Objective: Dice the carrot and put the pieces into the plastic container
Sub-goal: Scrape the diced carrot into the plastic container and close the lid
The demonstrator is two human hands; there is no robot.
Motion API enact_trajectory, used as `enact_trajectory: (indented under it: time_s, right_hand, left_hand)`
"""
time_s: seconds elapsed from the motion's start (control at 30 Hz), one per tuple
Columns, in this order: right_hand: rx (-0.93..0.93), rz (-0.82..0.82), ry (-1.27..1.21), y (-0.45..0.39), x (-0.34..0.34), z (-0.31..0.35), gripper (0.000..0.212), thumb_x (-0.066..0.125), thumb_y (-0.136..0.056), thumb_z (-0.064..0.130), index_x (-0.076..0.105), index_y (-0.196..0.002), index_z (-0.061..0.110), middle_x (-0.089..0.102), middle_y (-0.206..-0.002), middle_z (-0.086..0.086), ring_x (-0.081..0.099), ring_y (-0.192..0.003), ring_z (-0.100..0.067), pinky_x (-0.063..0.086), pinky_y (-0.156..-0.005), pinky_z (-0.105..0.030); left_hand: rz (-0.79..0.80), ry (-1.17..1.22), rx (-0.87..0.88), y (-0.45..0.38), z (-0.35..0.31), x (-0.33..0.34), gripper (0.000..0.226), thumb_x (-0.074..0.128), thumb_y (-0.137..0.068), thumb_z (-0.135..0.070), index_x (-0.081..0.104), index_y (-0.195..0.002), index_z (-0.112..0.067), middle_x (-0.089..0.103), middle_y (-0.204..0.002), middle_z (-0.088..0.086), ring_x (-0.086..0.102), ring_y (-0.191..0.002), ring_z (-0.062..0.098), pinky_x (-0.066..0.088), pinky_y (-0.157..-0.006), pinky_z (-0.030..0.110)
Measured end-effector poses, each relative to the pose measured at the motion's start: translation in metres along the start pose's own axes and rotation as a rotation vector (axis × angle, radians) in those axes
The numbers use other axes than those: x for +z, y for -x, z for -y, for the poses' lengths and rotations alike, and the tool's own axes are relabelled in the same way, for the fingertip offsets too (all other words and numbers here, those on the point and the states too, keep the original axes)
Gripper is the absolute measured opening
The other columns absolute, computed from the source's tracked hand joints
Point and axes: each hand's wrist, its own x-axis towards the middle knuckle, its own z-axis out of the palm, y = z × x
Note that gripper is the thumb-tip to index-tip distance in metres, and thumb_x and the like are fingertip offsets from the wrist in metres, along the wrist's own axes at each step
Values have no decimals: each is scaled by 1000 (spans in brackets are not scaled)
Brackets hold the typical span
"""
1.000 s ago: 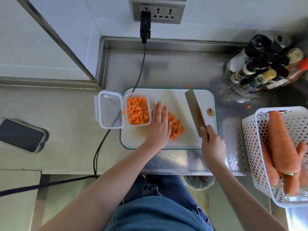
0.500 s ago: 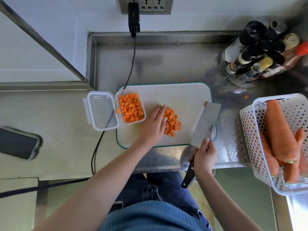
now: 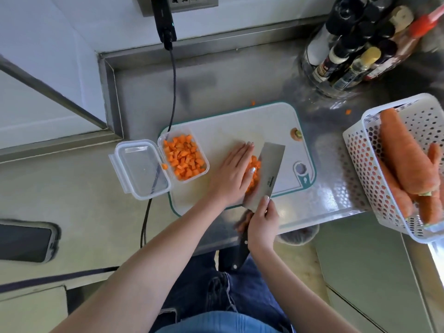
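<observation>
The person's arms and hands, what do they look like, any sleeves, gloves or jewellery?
Both forearms are bare up to the bottom edge of the head view, with no sleeves showing. The left hand and right hand wear no gloves, and no rings, watch or bracelet show. The fingernails are longish with a pale, glossy finish.

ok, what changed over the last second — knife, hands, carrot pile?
The right hand turned the steel cleaver from standing on edge to lying flat and slid it left against the loose pile of orange carrot dice. The left hand stayed flat on the pile's other side. The clear plastic container of dice and the white cutting board did not move.
</observation>
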Motion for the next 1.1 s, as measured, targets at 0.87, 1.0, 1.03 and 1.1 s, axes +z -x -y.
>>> enact_trajectory:
  time_s: [0.87,1.0,1.03,1.1]
  right_hand:
    - [-219,228,79,39,58,61,33,33,-104,28,57,-89,11,63,-75,-1,57,-61,-3,48,-57,-25]
    - [-248,282,123,42,84,63,33,35,-104,26,54,-80,11,59,-68,2,51,-54,1,42,-55,-22]
    - [-248,294,131,42,88,64,34,35,-104,25,52,-78,11,56,-65,1,50,-50,1,40,-50,-18]
    - [-221,322,143,42,92,62,37,34,-104,29,47,-74,12,51,-60,-2,50,-44,-7,43,-45,-25]
  left_hand:
    - [-561,169,-250,-3,-13,-74,25,57,-89,-2,66,-111,2,62,-123,13,54,-119,24,38,-105,32]
    - [-597,89,-360,6,9,-92,23,57,-91,-7,68,-109,-2,63,-121,9,55,-115,17,32,-104,17]
    - [-600,80,-389,7,14,-94,22,56,-91,-9,68,-109,-2,63,-121,9,54,-114,15,36,-102,20]
    - [-604,77,-456,11,20,-96,20,57,-90,-8,68,-106,-3,63,-117,10,55,-109,16,39,-97,17]
